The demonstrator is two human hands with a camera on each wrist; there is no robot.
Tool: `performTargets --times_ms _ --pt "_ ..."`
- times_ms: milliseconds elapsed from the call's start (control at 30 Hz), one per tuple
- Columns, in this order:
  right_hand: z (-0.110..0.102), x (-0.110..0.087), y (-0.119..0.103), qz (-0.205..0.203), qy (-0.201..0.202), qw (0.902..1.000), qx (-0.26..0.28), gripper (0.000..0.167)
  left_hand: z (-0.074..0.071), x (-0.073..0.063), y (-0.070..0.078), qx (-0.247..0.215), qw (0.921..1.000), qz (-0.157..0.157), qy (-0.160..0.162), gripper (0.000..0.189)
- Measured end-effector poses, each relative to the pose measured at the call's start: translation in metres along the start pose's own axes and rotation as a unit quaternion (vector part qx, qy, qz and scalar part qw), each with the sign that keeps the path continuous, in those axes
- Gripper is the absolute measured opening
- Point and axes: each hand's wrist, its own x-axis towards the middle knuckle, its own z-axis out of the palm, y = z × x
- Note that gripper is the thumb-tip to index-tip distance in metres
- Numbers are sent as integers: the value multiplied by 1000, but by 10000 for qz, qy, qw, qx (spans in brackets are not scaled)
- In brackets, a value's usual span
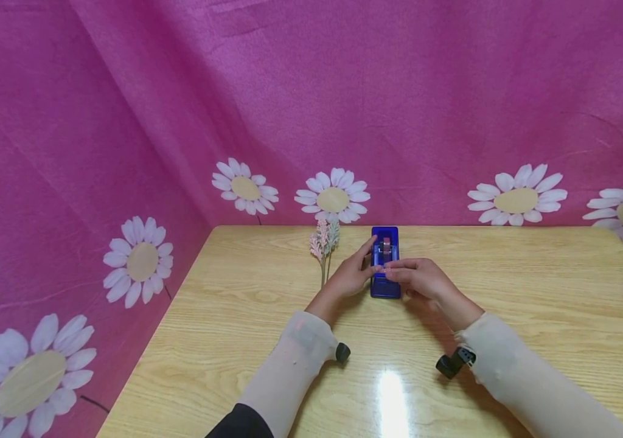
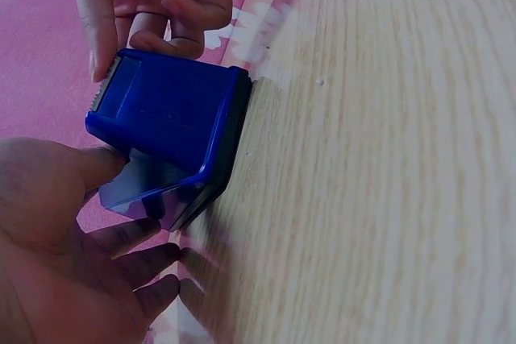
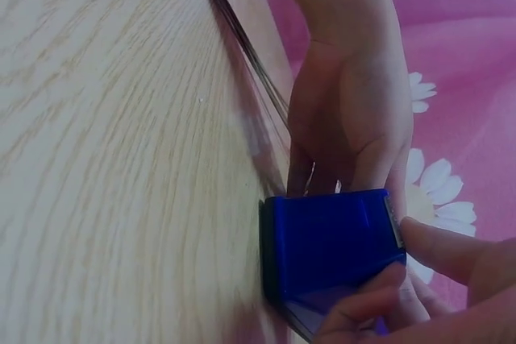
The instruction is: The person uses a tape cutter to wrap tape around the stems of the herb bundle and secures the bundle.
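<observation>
A blue tape dispenser (image 1: 385,289) with a small tape roll (image 1: 386,245) stands on the table. My left hand (image 1: 348,275) holds its left side, the thumb close to the cutter end. In the left wrist view, the left hand's (image 2: 72,239) fingers lie along the dispenser's (image 2: 173,106) side. The right hand (image 1: 423,280) has its thumb and index finger together at the toothed cutter (image 3: 393,221), pinching the tape end there. Clear tape between those fingertips is hard to make out. In the right wrist view the right hand (image 3: 459,288) partly covers the dispenser's lower corner.
Artificial flower stems (image 1: 323,249), pink and pale green, lie left of the left hand. The wooden table (image 1: 224,316) meets a magenta cloth (image 1: 399,109) with daisy prints at the back and left. Small black wrist cameras (image 1: 342,353) hang by both sleeves.
</observation>
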Motion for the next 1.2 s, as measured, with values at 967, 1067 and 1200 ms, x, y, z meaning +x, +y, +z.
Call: performTargets --times_ms 967,1067,1200 --pt "6 5 1 135 575 9982 67 45 0 0 1 -7 10000 -27 -14 70" --pt "5 5 1 218 588 9979 171 43 0 -1 1 -67 10000 -28 12 69" --pt "4 5 2 317 553 9976 284 39 1 -1 1 -102 9999 -30 11 69"
